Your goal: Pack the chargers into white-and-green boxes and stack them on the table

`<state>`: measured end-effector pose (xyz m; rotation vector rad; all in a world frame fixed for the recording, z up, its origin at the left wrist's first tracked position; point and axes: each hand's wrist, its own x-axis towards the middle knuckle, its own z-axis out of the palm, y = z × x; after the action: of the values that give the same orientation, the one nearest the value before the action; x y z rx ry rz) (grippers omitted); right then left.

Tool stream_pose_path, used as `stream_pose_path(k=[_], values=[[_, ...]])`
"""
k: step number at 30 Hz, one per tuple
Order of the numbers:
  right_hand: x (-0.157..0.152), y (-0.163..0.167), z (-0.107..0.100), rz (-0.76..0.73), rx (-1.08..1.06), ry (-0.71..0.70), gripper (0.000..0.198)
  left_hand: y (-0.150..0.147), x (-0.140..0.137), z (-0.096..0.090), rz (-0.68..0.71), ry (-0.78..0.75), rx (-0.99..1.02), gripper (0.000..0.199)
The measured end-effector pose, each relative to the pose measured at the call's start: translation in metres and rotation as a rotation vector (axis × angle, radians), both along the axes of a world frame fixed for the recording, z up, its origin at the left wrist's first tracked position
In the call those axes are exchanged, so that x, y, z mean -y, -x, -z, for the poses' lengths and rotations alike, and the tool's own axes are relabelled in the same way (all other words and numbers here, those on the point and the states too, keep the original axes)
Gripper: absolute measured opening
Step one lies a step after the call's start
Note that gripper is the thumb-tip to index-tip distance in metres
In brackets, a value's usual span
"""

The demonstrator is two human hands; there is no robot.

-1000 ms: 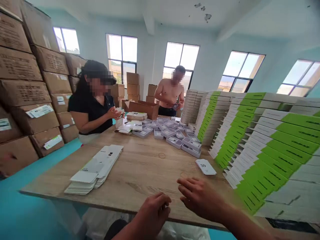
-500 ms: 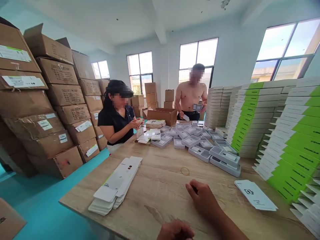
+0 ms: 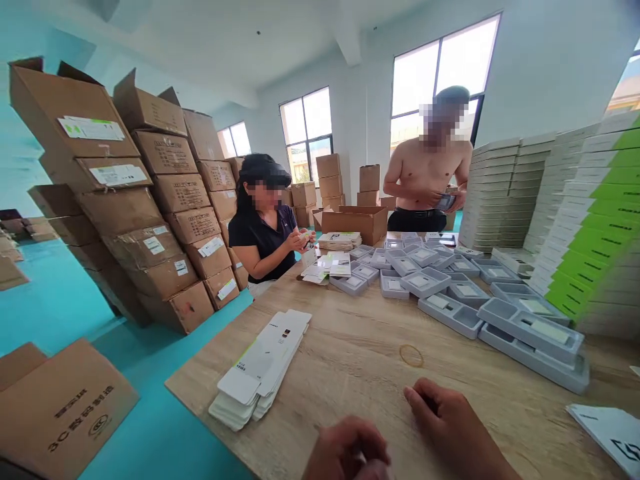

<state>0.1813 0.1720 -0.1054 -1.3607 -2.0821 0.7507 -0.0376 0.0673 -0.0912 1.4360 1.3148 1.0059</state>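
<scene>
My right hand [image 3: 453,420] rests on the wooden table [image 3: 350,360] with its fingers curled in and nothing visible in them. Lower in view, partly cut off by the bottom edge, my left hand [image 3: 347,450] is loosely closed, and no object shows in it. Just beyond the right hand lies a thin yellowish rubber band [image 3: 411,356]. To the left is a stack of flat, unfolded white box sleeves [image 3: 267,360] with green and black print. Another white printed piece [image 3: 607,433] lies at the right edge.
Grey moulded trays [image 3: 425,283] are heaped across the table's far side. Tall stacks of white-and-green boxes [image 3: 585,247] stand at the right. Two people work opposite, near an open carton [image 3: 355,223]. Cardboard boxes [image 3: 175,193] are piled at the left; another carton [image 3: 65,413] sits lower left.
The view has turned left, so things sit further right and the lower-left carton shows more. My left hand has risen slightly into view. The standing person's hands have come together.
</scene>
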Motion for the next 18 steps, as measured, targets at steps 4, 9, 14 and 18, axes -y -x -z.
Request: stream_pose_path(k=[4, 9, 14, 18], values=[[0.001, 0.002, 0.000, -0.019, -0.009, -0.001, 0.045, 0.096, -0.033, -0.050, -0.459, -0.098, -0.820, 0.051], [0.004, 0.004, -0.005, -0.026, -0.026, -0.013, 0.045, 0.167, -0.065, -0.054, -0.627, 0.098, -1.044, 0.069], [0.004, 0.004, -0.007, -0.004, -0.111, -0.012, 0.046, 0.153, -0.054, -0.058, -0.670, 0.021, -1.096, 0.067], [0.014, 0.015, -0.016, -0.036, -0.516, 0.245, 0.048, 0.097, -0.033, -0.076, -0.451, -0.197, -1.038, 0.053]])
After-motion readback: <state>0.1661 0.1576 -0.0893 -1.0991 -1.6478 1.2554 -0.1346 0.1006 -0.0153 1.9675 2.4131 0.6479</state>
